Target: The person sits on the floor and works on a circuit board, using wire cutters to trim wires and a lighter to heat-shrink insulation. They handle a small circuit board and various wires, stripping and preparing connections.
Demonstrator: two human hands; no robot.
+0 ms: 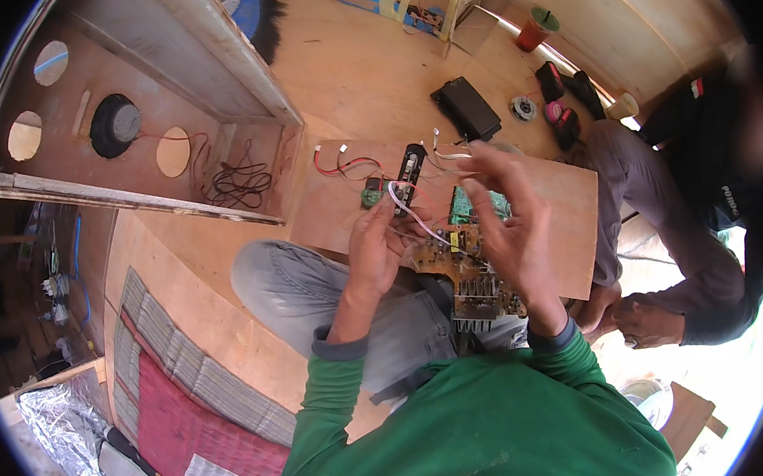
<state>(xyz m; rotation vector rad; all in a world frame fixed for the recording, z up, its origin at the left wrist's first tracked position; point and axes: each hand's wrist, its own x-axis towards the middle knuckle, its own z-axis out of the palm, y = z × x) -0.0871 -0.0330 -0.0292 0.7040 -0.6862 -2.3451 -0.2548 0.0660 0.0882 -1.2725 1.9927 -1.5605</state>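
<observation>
My left hand (373,249) is closed, its thumb and fingertips pinched around thin wires. A white wire (411,211) curves from those fingertips toward a brown circuit board (468,306), which has metal fins and lies by my lap. My right hand (518,220) hovers over the board's right side with thumb and fingers apart. Beyond the hands lie a long black control panel (411,163), a small green module (371,196) and red wires with white plugs (354,161). A green circuit board (461,204) shows partly behind my right hand.
These parts lie on a thin wooden board (566,225). A large open wooden cabinet (236,62) with a mounted speaker (115,126) stands at left. Farther off are a black case (465,108) and a red cup (534,34). A person (651,175) sits at right.
</observation>
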